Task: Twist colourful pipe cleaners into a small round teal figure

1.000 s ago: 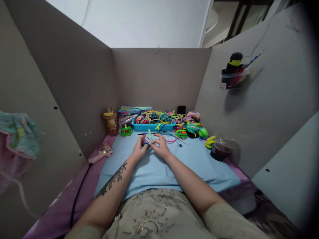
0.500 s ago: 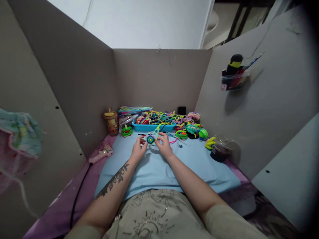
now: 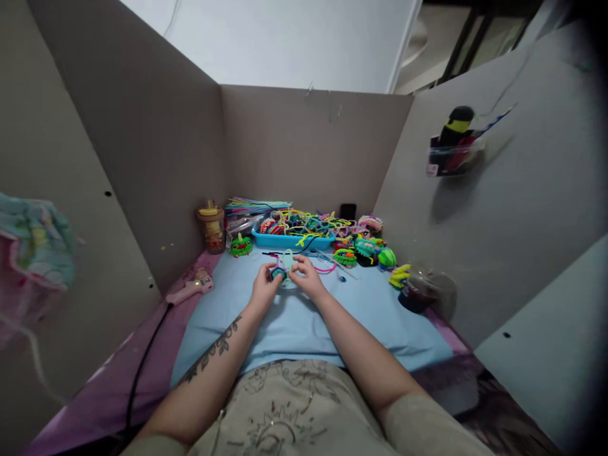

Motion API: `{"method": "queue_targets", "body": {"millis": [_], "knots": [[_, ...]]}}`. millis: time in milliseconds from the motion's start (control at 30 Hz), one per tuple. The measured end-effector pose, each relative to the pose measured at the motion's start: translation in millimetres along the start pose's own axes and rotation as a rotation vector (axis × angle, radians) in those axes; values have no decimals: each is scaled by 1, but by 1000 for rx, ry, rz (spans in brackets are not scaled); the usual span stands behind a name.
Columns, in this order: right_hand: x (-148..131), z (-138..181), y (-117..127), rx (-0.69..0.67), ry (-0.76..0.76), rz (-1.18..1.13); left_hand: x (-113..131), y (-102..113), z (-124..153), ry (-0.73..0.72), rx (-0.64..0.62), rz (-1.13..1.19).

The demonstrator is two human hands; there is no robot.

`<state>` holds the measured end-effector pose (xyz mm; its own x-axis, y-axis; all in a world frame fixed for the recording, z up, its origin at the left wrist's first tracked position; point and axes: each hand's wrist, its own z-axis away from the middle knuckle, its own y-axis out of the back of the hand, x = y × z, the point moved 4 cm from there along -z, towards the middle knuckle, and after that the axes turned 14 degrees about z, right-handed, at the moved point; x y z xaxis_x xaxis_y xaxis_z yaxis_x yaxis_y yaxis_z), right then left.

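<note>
My left hand is closed on a small teal and purple piece of bent pipe cleaners, roughly six-sided. A pale green pipe cleaner loops up from it between my hands. My right hand has thumb and fingers pinched at this pale green strand, just right of the piece. Both hands are held over the light blue cloth. Behind them lie a pink pipe cleaner and a thin metal tool like scissors or tweezers, too small to tell.
A blue tray heaped with coloured pipe cleaners stands at the back. Several fuzzy figures lie right of it; a green one sits left. A pink glue gun with a black cord lies left. A dark-based clear tub stands right.
The teal piece has turned away and shifted left into my left hand. My right hand has moved from its edge to the pale green strand. The view has shifted slightly.
</note>
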<state>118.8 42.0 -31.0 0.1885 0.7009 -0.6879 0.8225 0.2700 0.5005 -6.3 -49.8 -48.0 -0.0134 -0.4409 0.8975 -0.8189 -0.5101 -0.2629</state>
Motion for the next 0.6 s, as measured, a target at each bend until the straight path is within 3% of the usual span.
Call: {"method": "queue_targets", "body": {"millis": [267, 600], "knots": [[3, -1, 0, -44, -77, -250, 4, -6, 3, 9, -125, -205], [7, -1, -3, -91, -172, -250, 4, -13, 4, 24, -266, -228]]}}
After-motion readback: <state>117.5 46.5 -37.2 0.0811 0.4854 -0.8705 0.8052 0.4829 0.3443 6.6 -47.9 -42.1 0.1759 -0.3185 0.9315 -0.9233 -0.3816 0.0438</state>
